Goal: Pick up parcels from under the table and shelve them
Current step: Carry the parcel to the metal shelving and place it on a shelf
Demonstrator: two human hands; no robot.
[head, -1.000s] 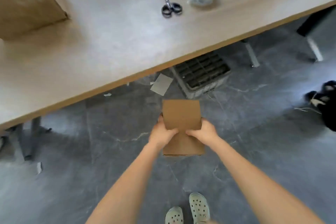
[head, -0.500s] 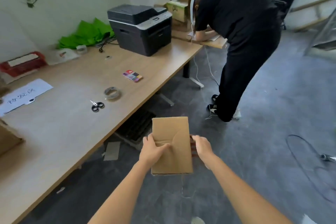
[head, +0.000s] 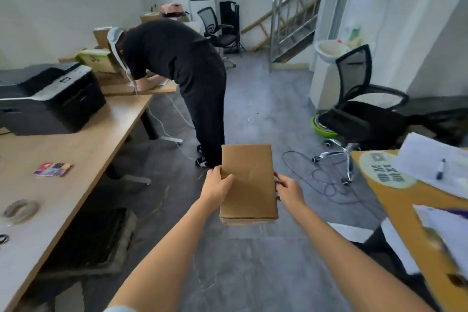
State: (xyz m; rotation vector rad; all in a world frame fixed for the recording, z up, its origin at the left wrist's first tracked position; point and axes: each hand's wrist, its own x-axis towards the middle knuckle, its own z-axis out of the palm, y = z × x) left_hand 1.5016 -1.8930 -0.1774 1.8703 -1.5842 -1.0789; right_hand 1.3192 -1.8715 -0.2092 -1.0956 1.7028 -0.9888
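The parcel [head: 248, 182], a flat stiff cardboard box that is looking light, is hanging over the floor as you are clamping its long edges between left hand [head: 218, 186] and right hand [head: 289, 191].

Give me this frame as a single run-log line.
stage: carrying | parcel: held off floor | left hand: left edge | right hand: right edge | shelf: not visible

parcel [head: 248, 182]: matt brown cardboard, lightly creased
table [head: 83, 142]: smooth light wood-look top
floor [head: 255, 114]: grey stone-look, slight sheen
stair rail [head: 274, 20]: shiny metal
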